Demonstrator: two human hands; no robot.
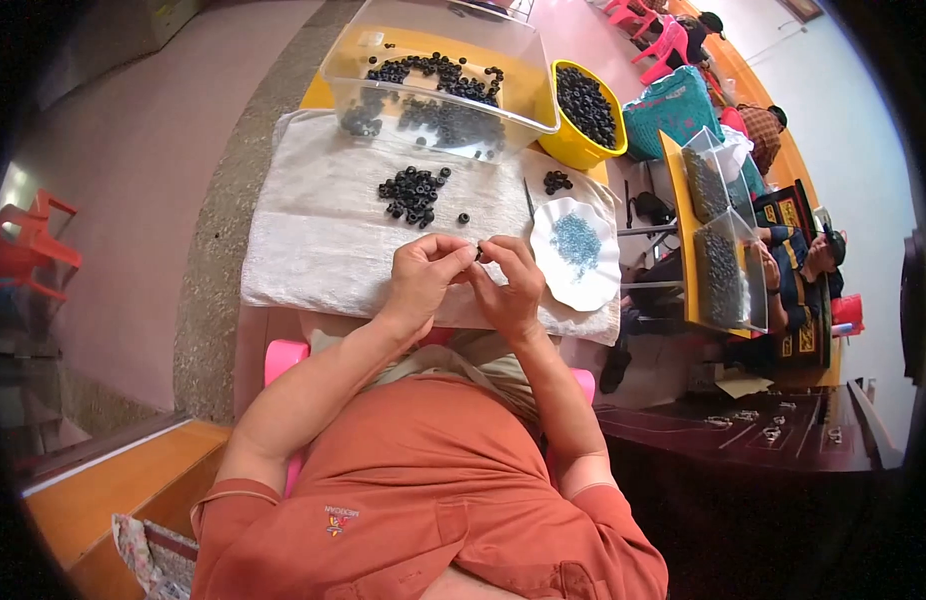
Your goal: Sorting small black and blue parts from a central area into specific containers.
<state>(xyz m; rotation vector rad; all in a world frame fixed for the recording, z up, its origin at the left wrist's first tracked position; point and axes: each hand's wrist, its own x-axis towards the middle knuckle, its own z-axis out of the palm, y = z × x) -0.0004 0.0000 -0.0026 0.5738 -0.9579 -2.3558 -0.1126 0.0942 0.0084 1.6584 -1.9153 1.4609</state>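
Over the near part of a white cloth (308,225), my left hand (428,278) and my right hand (507,285) meet fingertip to fingertip. Both are closed in a pinch on one small black piece (479,253), mostly covered by the fingers. It resembles the black ring-like pieces (413,193) heaped just beyond my left hand. A single black piece (464,218) lies apart from that heap. Close by my right hand is a white wavy-rimmed plate (553,285) holding many tiny blue bits (577,243). A thin dark pointed tool (529,198) rests beside the plate.
A clear plastic bin (528,60) with scattered black pieces stands at the far side, beside a yellow tub (573,150) full of them. A small black cluster (558,182) lies near the plate. At right, a person (808,265) sits by clear boxes (723,270); a red chair (33,245) stands left.
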